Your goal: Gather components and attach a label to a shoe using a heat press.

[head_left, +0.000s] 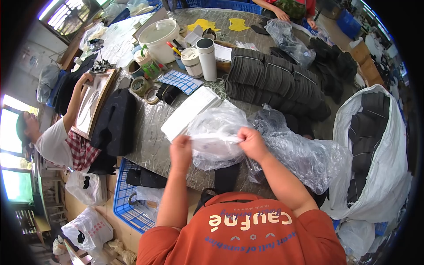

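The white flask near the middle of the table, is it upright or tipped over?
Upright: the white flask stands on its base on the table, dark top facing up.

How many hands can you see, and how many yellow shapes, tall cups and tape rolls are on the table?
Person's own hands on the clear plastic bag: 2, left hand and right hand
Other people's hands: 3, one at the left and two at the far end
Yellow shapes: 2
Tall cups: 2
Tape rolls: 2
Total: 11
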A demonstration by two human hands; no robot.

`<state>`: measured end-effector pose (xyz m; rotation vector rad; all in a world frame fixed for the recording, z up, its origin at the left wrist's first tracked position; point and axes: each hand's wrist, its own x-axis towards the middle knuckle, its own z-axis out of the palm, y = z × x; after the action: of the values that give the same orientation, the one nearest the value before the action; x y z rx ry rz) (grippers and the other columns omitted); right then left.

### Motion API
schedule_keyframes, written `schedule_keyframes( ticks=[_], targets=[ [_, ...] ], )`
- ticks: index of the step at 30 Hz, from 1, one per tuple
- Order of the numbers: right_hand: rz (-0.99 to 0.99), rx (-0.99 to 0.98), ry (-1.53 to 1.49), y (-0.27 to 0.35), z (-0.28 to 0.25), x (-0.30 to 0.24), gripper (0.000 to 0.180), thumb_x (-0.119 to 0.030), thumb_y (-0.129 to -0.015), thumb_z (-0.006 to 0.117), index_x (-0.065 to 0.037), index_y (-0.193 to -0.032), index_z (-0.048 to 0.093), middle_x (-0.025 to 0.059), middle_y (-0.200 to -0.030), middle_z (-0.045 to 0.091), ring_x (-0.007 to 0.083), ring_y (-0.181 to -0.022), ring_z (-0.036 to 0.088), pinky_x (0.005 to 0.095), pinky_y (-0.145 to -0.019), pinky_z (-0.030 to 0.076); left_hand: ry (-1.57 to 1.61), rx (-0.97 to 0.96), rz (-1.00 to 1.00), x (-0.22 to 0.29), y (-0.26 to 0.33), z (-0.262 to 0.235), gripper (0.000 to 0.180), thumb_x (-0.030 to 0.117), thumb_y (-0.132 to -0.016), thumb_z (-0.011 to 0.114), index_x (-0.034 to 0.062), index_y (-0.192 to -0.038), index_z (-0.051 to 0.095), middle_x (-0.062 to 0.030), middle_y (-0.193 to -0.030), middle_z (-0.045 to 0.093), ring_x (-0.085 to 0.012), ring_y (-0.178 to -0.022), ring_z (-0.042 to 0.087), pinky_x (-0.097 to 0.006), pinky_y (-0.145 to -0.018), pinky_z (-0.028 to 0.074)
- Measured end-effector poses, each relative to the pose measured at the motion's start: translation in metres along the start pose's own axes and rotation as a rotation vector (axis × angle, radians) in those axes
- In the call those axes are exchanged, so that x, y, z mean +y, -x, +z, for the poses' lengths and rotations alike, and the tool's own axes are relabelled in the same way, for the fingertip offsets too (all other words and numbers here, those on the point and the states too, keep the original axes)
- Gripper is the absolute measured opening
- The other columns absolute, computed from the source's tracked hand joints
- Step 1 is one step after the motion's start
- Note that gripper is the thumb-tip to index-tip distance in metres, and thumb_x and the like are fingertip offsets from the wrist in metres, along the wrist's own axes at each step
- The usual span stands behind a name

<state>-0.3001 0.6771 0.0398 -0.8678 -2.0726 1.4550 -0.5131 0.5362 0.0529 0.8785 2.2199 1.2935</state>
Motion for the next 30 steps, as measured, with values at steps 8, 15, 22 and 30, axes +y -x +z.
schedule_keyframes(
  ticks=[8, 15, 22, 30],
  targets=[
    [-0.216, 0.150, 0.265, 0.006, 0.015, -0.034, 0.016, -0.005, -0.070, 0.065, -0.004, -0.081, 0.054, 0.0099, -0.082, 0.062, 0.0240, -0.082, 0.060, 0.0353, -0.073, 0.046, -0.369, -0.313, 0.425, 0.058, 0.015, -0.003, 0.039, 0.006, -0.068, 0.069, 0.0035, -0.105, 0.059, -0.0120, -0.086, 0.062, -0.0300, -0.095, 0.055, -0.041, -0.084, 0.042],
    [-0.047, 0.400, -0.018, 0.021, -0.002, -0.040, 0.011, 0.003, -0.076, 0.058, -0.002, -0.084, 0.052, 0.0100, -0.078, 0.062, 0.0185, -0.072, 0.060, 0.0285, -0.069, 0.047, -0.283, 0.181, 0.305, 0.004, 0.009, -0.041, 0.013, -0.002, -0.073, 0.059, -0.0034, -0.087, 0.058, -0.0137, -0.076, 0.059, -0.0316, -0.070, 0.055, -0.038, -0.068, 0.046],
    [-0.241, 0.287, -0.408, 0.028, 0.019, -0.059, 0.017, 0.008, -0.081, 0.050, -0.001, -0.096, 0.049, 0.0067, -0.093, 0.056, 0.0109, -0.091, 0.054, 0.0237, -0.078, 0.044, -0.237, -0.058, 0.674, 0.091, 0.038, 0.003, 0.032, -0.001, -0.071, 0.063, 0.0010, -0.103, 0.054, -0.0173, -0.104, 0.056, -0.0326, -0.098, 0.054, -0.038, -0.083, 0.043],
    [-0.383, 0.190, 0.102, 0.039, -0.012, -0.053, 0.019, 0.006, -0.073, 0.060, -0.005, -0.089, 0.058, 0.0058, -0.082, 0.051, 0.0173, -0.076, 0.053, 0.0272, -0.069, 0.044, -0.647, 0.567, 0.480, 0.101, 0.016, -0.024, 0.039, 0.004, -0.069, 0.066, 0.0032, -0.106, 0.053, -0.0171, -0.109, 0.053, -0.0326, -0.104, 0.046, -0.042, -0.092, 0.033]
  ],
)
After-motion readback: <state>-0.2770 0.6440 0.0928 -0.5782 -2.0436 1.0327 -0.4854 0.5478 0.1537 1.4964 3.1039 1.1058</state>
